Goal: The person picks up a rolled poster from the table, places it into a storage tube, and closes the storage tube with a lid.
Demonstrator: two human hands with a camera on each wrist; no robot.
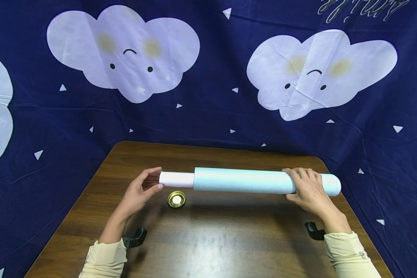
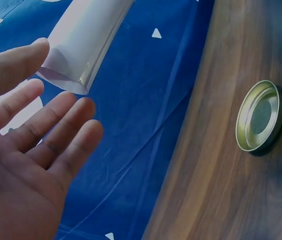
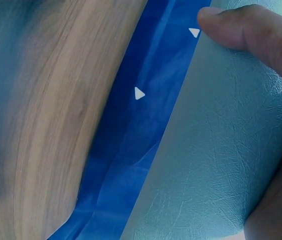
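Observation:
A long pale blue tube (image 1: 239, 180) with a creased, leather-like surface (image 3: 216, 125) is held level over the table. My right hand (image 1: 307, 189) grips it near its rounded right end, thumb on the near side and fingers over the top. Out of its left end sticks a thinner white roll (image 1: 176, 180), which looks hollow at its tip in the left wrist view (image 2: 81, 45). My left hand (image 1: 139, 191) is spread at that tip, thumb and forefinger right at its edge. In the left wrist view its other fingers (image 2: 83, 137) are extended below the roll, holding nothing.
A round gold-coloured lid (image 1: 176, 199) lies on the brown wooden table (image 1: 208, 239), below the left end of the blue tube. Beyond the table's back edge hangs a dark blue cloth (image 1: 215, 116) with clouds and small white triangles.

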